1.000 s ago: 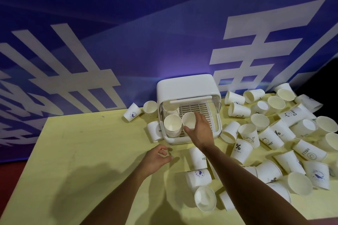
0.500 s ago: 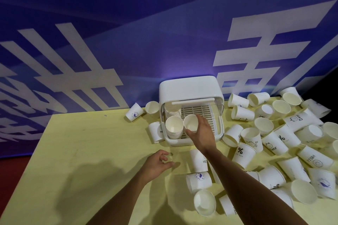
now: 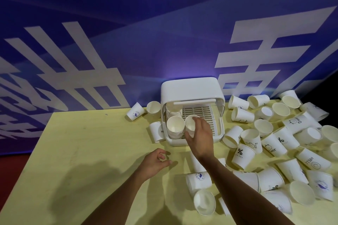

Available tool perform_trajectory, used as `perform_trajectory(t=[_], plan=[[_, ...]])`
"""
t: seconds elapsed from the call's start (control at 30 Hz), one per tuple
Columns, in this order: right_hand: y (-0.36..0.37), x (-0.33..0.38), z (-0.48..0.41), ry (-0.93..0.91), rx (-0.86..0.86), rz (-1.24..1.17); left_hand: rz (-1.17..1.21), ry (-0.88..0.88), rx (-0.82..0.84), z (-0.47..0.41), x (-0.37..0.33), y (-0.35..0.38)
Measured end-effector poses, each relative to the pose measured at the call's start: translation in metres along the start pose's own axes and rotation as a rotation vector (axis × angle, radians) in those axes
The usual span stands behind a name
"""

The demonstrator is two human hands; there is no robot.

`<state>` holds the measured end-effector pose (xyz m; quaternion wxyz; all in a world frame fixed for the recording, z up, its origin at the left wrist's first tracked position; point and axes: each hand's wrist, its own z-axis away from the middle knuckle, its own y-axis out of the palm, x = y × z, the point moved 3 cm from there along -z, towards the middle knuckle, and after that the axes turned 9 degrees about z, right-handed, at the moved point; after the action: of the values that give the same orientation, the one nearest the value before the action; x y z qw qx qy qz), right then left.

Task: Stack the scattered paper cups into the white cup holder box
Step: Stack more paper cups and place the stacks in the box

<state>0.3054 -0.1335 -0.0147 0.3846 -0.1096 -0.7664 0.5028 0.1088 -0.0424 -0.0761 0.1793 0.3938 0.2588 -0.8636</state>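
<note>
1. The right hand [image 3: 200, 138] reaches into the open front of the white cup holder box [image 3: 192, 89], fingers wrapped around a paper cup [image 3: 191, 124] that sits on the slotted tray, mouth toward the camera.
2. Just left of that hand, inside the box, a stack of cups [image 3: 175, 127] lies on its side, touching the held cup.
3. The left hand [image 3: 155, 162] hovers over bare table [image 3: 73, 151], fingers loosely curled and grasping nothing.
4. Left of the left hand the table is open out to its left edge; the box stands at the far edge against the blue banner [image 3: 109, 51].
5. Right of the right forearm, scattered cups [image 3: 274, 144] crowd the table toward its right edge; more cups [image 3: 199, 181] lie under the forearm, near the front edge.
6. Two cups [image 3: 136, 114] lie beyond the left hand, beside the box's left wall.
</note>
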Motion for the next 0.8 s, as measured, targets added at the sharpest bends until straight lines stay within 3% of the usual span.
perform_trajectory(t=[0.47, 0.8], plan=[[0.032, 0.091, -0.007, -0.255, 0.199, -0.009, 0.114, 0.007, -0.144, 0.008, 0.003, -0.077], [0.087, 0.132, -0.001, -0.296, 0.412, 0.129, 0.107, -0.026, -0.265, -0.015, 0.015, -0.142]])
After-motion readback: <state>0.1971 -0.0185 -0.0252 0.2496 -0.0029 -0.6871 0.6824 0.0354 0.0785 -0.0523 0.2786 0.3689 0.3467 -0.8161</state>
